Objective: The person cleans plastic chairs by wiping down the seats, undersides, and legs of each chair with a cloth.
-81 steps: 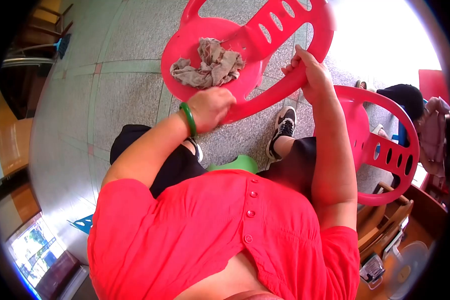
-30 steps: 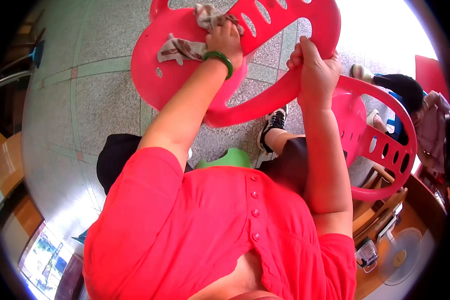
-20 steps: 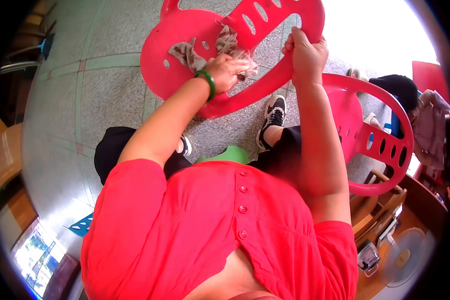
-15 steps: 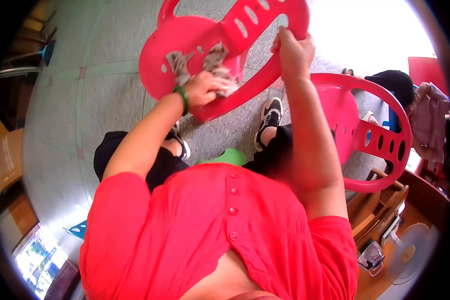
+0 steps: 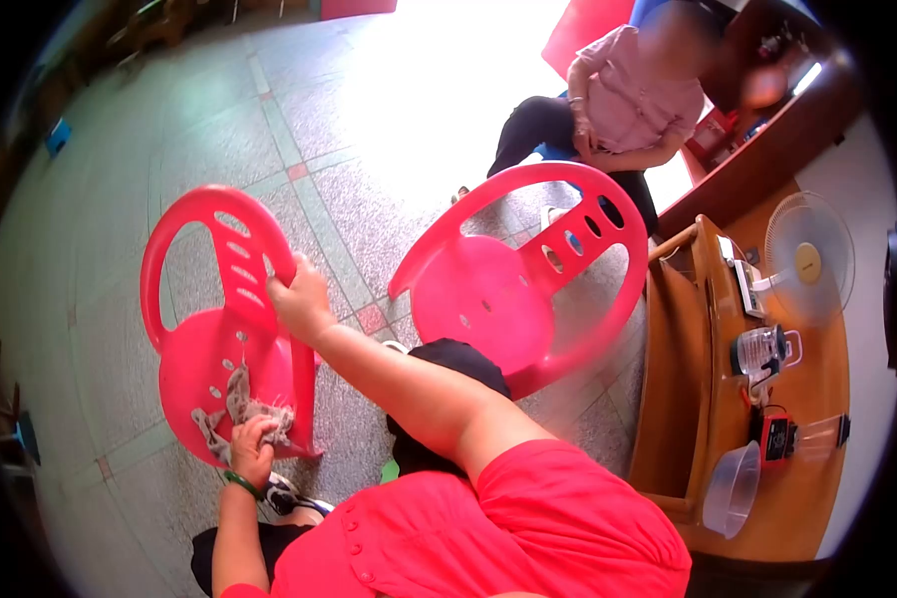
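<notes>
A pink plastic chair (image 5: 187,374) with a slotted back and looped arms stands in front of me on the left. My left hand (image 5: 253,446), with a green bangle at the wrist, is closed on a crumpled, pale patterned cloth (image 5: 239,401) and presses it against the chair's seat. With its fingers wrapped round the rim of the chair's back, my right hand (image 5: 302,301) grips that same chair. Part of its fingers is hidden behind the rim. Close to my right forearm stands a second pink chair (image 5: 483,289), touched by neither hand.
A person (image 5: 638,100) sits at the upper right. Along the right runs a wooden cabinet (image 5: 688,419) bearing a fan (image 5: 809,261), a glass jug (image 5: 760,351) and a clear plastic basin (image 5: 731,488). Tiled floor (image 5: 100,309) stretches to the left.
The view has swung up and to the right, bringing the seated person and cabinet top into sight. The held chair now appears lower and more upright; both hands keep their holds.
</notes>
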Available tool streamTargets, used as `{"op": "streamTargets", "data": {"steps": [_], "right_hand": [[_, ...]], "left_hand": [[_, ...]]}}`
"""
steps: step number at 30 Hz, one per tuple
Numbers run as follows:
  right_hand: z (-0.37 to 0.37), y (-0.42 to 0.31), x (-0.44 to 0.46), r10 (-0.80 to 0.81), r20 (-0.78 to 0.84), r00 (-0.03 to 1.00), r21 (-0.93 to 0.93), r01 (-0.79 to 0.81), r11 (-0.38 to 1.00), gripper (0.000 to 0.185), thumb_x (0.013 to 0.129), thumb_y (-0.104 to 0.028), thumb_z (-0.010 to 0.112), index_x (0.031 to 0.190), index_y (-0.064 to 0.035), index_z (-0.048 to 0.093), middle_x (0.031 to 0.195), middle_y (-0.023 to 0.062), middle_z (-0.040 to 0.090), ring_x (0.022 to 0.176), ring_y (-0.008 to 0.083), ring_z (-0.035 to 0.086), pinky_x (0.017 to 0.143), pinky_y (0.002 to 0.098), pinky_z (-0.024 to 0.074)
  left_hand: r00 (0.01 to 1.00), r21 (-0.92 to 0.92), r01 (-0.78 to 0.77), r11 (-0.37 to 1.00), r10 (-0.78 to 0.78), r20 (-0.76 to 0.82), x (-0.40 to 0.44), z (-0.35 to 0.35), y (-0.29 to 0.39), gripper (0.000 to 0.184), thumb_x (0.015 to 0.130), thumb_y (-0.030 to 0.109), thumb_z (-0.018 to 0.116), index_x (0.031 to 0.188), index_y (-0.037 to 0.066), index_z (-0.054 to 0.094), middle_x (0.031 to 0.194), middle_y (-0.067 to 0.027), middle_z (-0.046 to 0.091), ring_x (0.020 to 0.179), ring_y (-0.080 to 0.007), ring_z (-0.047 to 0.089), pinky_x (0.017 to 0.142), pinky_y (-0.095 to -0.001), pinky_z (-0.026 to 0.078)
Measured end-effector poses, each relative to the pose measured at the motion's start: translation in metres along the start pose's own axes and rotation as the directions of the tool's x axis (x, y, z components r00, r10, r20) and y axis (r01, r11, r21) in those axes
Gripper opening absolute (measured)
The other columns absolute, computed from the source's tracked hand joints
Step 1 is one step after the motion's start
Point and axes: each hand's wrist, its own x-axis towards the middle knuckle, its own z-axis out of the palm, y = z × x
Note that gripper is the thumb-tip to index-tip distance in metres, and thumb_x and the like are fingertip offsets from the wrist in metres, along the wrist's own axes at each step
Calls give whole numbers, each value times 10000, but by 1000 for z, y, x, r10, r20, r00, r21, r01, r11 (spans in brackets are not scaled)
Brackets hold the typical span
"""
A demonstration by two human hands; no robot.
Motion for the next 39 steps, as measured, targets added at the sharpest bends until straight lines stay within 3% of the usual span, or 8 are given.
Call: {"op": "streamTargets", "data": {"steps": [1,3,13,15,19,21,39], "right_hand": [[0,2,0,-29,-23,999,-14,29,999,239,791,-154,600,976,-7,565,790,175,635,743,292,633,690,382,482],[0,6,-1,-43,-31,999,-1,43,999,244,793,-166,595,980,-12,562,798,176,631,756,295,628,698,383,477],[-1,3,-2,-28,-15,999,-65,27,998,275,791,-185,585,1006,-16,555,818,190,626,780,333,620,714,399,471],[-2,-2,-3,14,21,1000,-6,-14,1000,256,798,-149,572,1014,-19,530,884,229,617,870,403,596,772,455,459],[-1,0,-3,10,23,1000,-28,-9,1000,259,799,-146,572,1020,-19,526,892,228,618,869,405,596,775,458,460],[2,5,-2,-37,-31,999,-53,35,998,261,794,-175,586,1000,-18,557,812,188,626,785,329,618,723,402,471],[0,3,-3,6,-1,1000,-25,-6,1000,273,795,-188,589,1010,-22,562,842,187,633,808,327,623,739,394,476]], "left_hand": [[1000,7,-6,1000,6,-13,0,2,0,419,621,-32,500,997,107,621,1104,-66,597,1012,-292,500,925,-372,407],[999,23,-18,1000,19,-37,-1,6,0,411,621,-35,498,987,104,620,1096,-69,600,1006,-293,506,922,-376,408],[998,61,-16,998,20,-62,1,5,7,392,627,-32,500,973,108,619,1073,-67,600,1016,-291,500,919,-381,403],[998,59,-6,998,9,-54,-1,6,6,399,623,-29,505,982,107,614,1084,-69,595,1021,-295,496,926,-384,398],[998,52,-16,999,20,-66,-1,6,8,403,624,-30,508,989,107,607,1096,-70,587,1027,-296,495,930,-386,396],[997,44,-19,999,23,-70,-1,6,7,402,626,-30,508,990,109,605,1097,-70,586,1028,-296,494,930,-387,396],[997,107,-9,994,17,-71,-2,7,14,380,640,-17,511,985,117,596,1087,-64,583,1026,-292,495,916,-395,393]]}}
